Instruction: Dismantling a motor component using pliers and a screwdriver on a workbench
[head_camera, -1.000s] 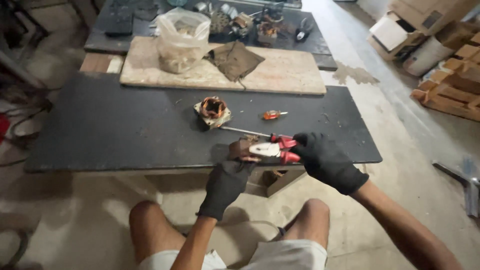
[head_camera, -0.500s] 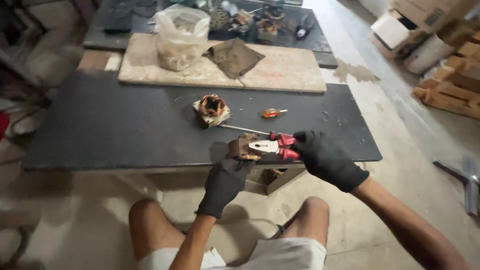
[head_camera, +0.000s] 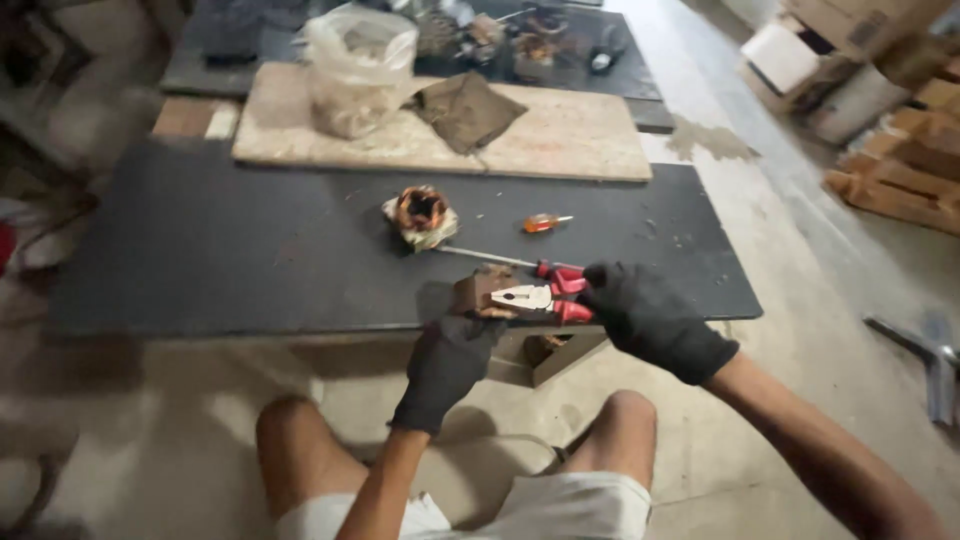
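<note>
We steady a stiff, heavy-looking brown block (head_camera: 480, 292) at the frame's centre in our left hand (head_camera: 447, 362); our right hand (head_camera: 650, 318) squeezes red-handled pliers (head_camera: 545, 297), their nose biting it.

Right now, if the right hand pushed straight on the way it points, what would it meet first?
The right hand points leftward with the pliers; their nose already seems to touch the brown piece held by the left hand. That piece comes first, though depth is unclear.

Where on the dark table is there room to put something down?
The left half of the dark table is bare, left of the copper coil. A smaller bare patch lies right of the small orange screwdriver. It is crowded at the front edge, where the left hand and right hand work red-handled pliers on a brown part.
</note>
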